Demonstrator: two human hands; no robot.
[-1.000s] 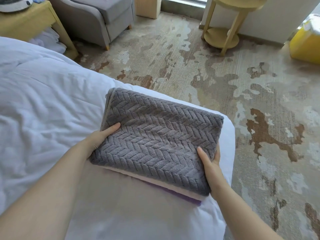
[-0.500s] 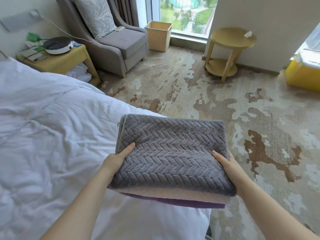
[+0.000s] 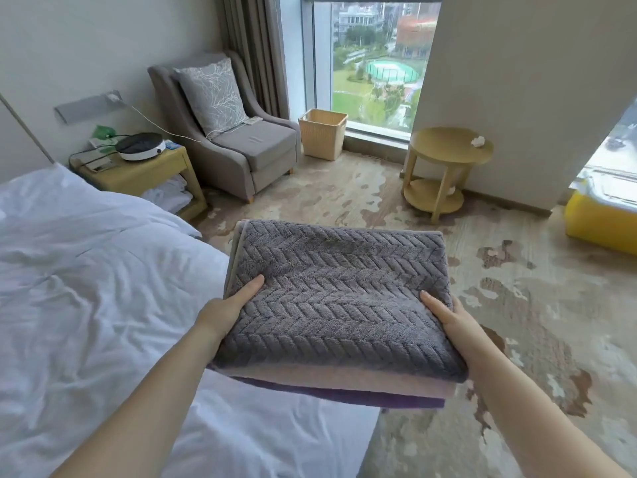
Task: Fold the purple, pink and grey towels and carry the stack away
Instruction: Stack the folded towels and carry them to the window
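Left hand and right hand each grip a side of the stack, thumbs on top, fingers hidden beneath. Grey towel lies over pink towel over purple towel, held in the air above the bed corner. Likely soft, light, saggy; layers may slide, so support underneath. Beyond, an armchair and window

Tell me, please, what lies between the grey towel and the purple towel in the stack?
The pink towel, sandwiched between the grey towel on top and the purple towel underneath; the head view shows its near edge.
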